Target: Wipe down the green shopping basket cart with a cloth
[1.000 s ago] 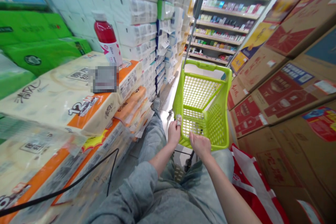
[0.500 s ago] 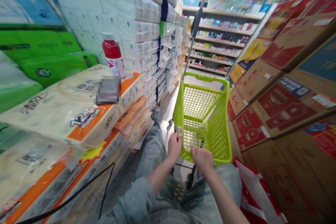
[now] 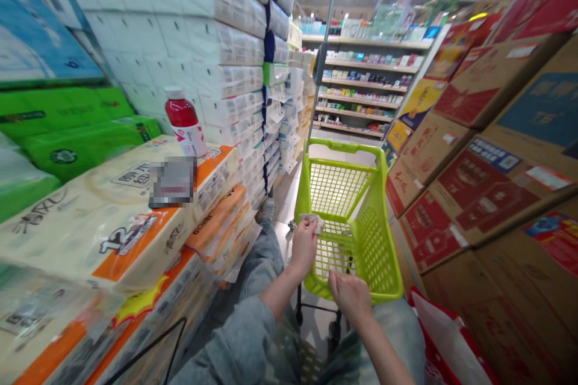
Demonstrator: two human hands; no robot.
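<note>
Left hand (image 3: pixel 304 248) pinches a tissue (image 3: pixel 319 225) at a cart's (image 3: pixel 385 240) left side while the right hand (image 3: pixel 352 295) grips its near edge, firmness there likely steadying it

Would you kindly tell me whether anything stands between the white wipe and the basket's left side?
Nothing visible does: the left hand holds the wipe at the left side of the basket, though contact is unclear. The right hand is at its near edge, out of the way.

Upright green basket (image 3: pixel 377 252); crumpled white wipe (image 3: pixel 319 225)
</note>
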